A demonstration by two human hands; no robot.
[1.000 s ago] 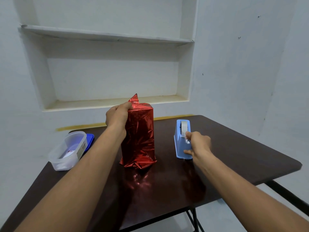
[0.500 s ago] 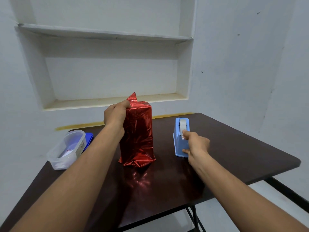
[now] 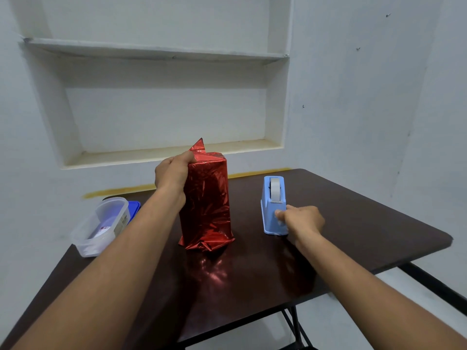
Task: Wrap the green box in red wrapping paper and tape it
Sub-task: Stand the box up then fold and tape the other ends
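The box stands upright in the middle of the dark table (image 3: 353, 231), fully covered in shiny red wrapping paper (image 3: 207, 198); no green shows. A pointed flap of paper sticks up at its top. My left hand (image 3: 171, 173) grips the top left edge of the wrapped box and holds the folded paper down. To the right stands a light blue tape dispenser (image 3: 274, 203) with a pale roll of tape. My right hand (image 3: 300, 221) is at the dispenser's near end, fingers curled and pinching at the tape end by the cutter.
A clear plastic container (image 3: 101, 226) sits at the table's left edge with a blue lid (image 3: 134, 208) behind it. White wall shelves (image 3: 161, 54) rise behind the table. The table's right edge and black frame (image 3: 429, 281) are in view.
My right hand has slid a little toward me along the dispenser's near end. My left hand keeps its hold on the top of the wrapped box.
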